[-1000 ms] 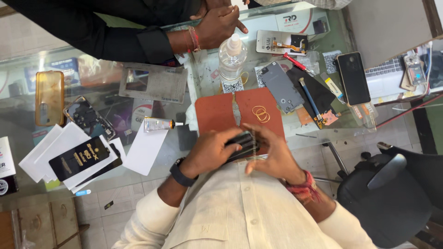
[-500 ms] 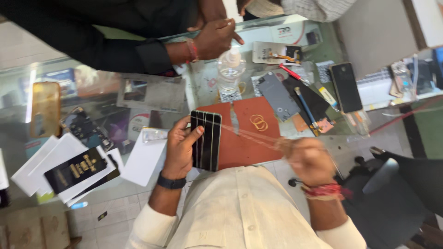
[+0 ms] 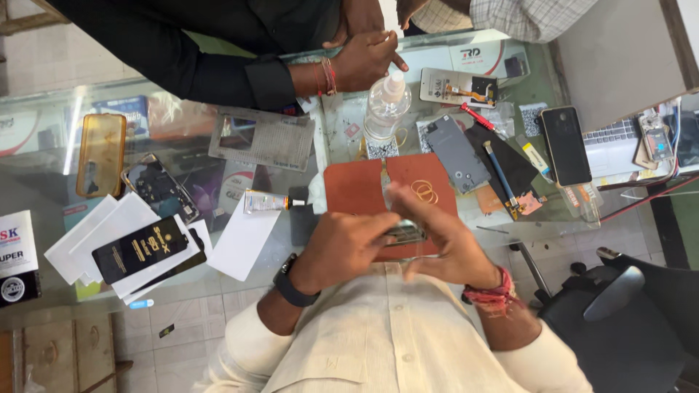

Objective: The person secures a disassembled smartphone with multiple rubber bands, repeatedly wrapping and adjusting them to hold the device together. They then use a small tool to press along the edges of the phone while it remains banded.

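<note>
At the near edge of the desk (image 3: 182,94), over the red mat (image 3: 357,193), the left hand (image 3: 342,247) and right hand (image 3: 444,244) are both clamped on a dark phone (image 3: 405,233).

phone (image 3: 405,233) mostly covered by left hand (image 3: 342,247) and blurred right hand (image 3: 444,244), grip unclear, white box (image 3: 16,255) cut by left edge, chair (image 3: 626,327) cut at corner

Both forearms bend inward. The left hand (image 3: 342,247) and right hand (image 3: 440,244) meet close together, fingers curled, seemingly pinching; the right hand is motion-blurred.
</note>
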A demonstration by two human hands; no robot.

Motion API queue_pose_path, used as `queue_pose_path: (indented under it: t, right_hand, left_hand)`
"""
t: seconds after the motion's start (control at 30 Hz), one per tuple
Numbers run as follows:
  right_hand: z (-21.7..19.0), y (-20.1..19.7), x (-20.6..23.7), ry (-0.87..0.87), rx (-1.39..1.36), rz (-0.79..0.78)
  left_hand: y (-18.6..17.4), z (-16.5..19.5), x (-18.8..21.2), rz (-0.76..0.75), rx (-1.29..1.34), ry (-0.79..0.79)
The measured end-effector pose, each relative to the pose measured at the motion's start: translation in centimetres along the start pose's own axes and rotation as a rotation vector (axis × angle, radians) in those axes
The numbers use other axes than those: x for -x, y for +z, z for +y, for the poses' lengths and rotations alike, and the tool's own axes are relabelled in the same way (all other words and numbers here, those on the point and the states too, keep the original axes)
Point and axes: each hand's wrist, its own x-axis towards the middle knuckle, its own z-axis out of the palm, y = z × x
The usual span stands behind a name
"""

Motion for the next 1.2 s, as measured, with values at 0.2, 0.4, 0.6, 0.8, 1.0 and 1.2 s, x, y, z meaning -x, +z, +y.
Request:
queue_pose_path:
  t: [0.2, 0.4, 0.6, 0.8, 1.0, 1.2]
  right_hand:
    - [-0.1, -4.3, -0.7, 0.061, 0.321, -0.257]
    - [2.1, -5.3, 4.7, -0.045, 0.378, -0.099]
    - [2.9, -5.2, 7.2, -0.306, -0.756, 0.42]
    - [3.1, -3.5, 3.7, -0.26, -1.14, 0.862]
    - [1.0, -0.9, 0.6, 0.007, -0.462, 0.388]
    - [-1.6, -1.1, -0.9, 0.206, 0.634, -0.09]
  left_hand:
    - [1.0, 0.9, -0.1, -0.312, 0.052, -0.03]
    - [0.4, -4.3, 0.7, 0.358, 0.984, -0.27]
    - [4.0, -5.2, -0.1, 0.465, 1.359, -0.312]
    - [3.8, -2.4, -1.0, 0.49, 1.229, -0.26]
    - [1.3, 0.2, 0.3, 0.28, 0.355, -0.07]
    - [0.6, 1.2, -0.5, -0.021, -0.279, 0.095]
